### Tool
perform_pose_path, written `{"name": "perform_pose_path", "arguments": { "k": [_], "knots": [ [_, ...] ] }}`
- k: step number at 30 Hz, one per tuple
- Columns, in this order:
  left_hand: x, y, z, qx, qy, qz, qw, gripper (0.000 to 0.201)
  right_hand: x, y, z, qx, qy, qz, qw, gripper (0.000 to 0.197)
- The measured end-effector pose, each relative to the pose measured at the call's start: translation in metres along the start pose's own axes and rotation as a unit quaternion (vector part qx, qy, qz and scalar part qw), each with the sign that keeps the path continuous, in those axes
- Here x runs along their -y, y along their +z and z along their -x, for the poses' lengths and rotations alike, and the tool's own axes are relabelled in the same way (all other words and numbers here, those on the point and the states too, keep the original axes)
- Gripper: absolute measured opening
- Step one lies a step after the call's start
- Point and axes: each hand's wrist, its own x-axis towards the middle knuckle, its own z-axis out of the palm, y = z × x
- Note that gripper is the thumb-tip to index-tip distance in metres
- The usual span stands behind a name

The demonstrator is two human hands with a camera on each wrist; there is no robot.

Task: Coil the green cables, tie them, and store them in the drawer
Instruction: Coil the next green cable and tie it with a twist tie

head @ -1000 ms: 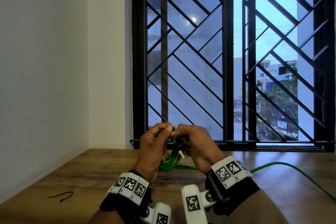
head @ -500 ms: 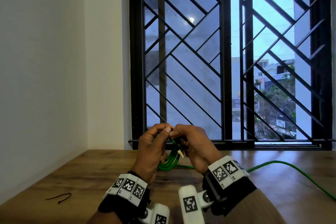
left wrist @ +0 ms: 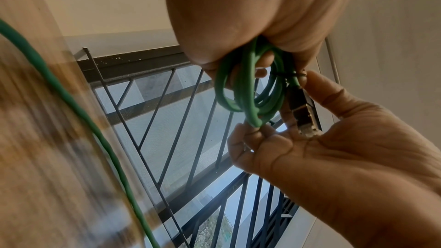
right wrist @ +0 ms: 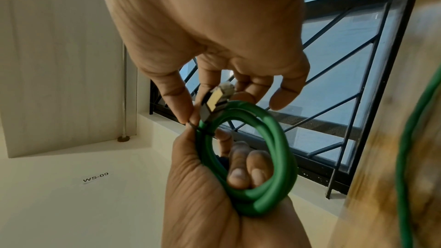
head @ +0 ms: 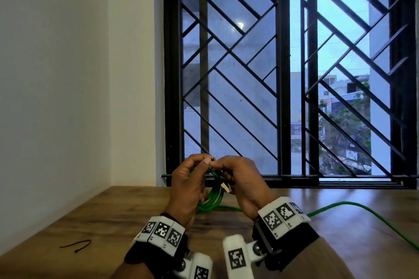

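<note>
A green cable coil point(head: 209, 199) hangs above the wooden table point(head: 113, 222) between my two hands. My left hand point(head: 190, 179) grips the coil point(right wrist: 274, 157), its fingers curled through the loops. Thumb and forefinger of my right hand point(head: 240, 179) pinch a thin black tie point(right wrist: 194, 126) wrapped round the loops just below the cable's metal connector point(right wrist: 214, 101). In the left wrist view the connector point(left wrist: 303, 116) lies against the right hand's point(left wrist: 346, 139) palm, and the tie point(left wrist: 286, 74) crosses the coil point(left wrist: 250, 91).
A second green cable point(head: 362, 213) runs loose across the table to the right. A spare black tie point(head: 77, 244) lies near the left front edge. A barred window point(head: 283, 75) stands behind the table, a white wall point(head: 56, 75) to the left.
Both hands stay together over the same spot with the coil. Their fingertips have shifted slightly on the black tie at the top of the coil.
</note>
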Motion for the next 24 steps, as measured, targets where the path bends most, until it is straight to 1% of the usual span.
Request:
{"name": "perform_pose_path", "arguments": {
  "k": [3,10,15,17,21,24],
  "knots": [
    [0.002,-0.001,-0.001,-0.011,0.016,-0.013,1.0,0.013,-0.002,0.004,-0.001,0.008,-0.022,0.015,1.0,0.01],
    [0.007,-0.006,-0.004,-0.021,0.028,-0.038,0.999,0.011,-0.009,0.009,-0.006,0.011,-0.034,0.044,0.998,0.022],
    [0.011,-0.005,-0.005,-0.028,0.042,-0.055,0.997,0.01,-0.009,0.009,-0.006,0.01,-0.042,0.051,0.998,0.022],
    [0.011,-0.005,-0.005,-0.027,0.046,-0.057,0.997,0.01,-0.009,0.008,-0.007,0.008,-0.038,0.047,0.998,0.022],
    [0.012,-0.005,-0.006,-0.025,0.057,-0.068,0.996,0.009,-0.009,0.007,-0.008,0.007,-0.027,0.039,0.999,0.015],
    [0.012,-0.004,-0.004,-0.024,0.061,-0.07,0.995,0.009,-0.008,0.005,-0.007,0.007,-0.023,0.034,0.999,0.018]
  ]
}}
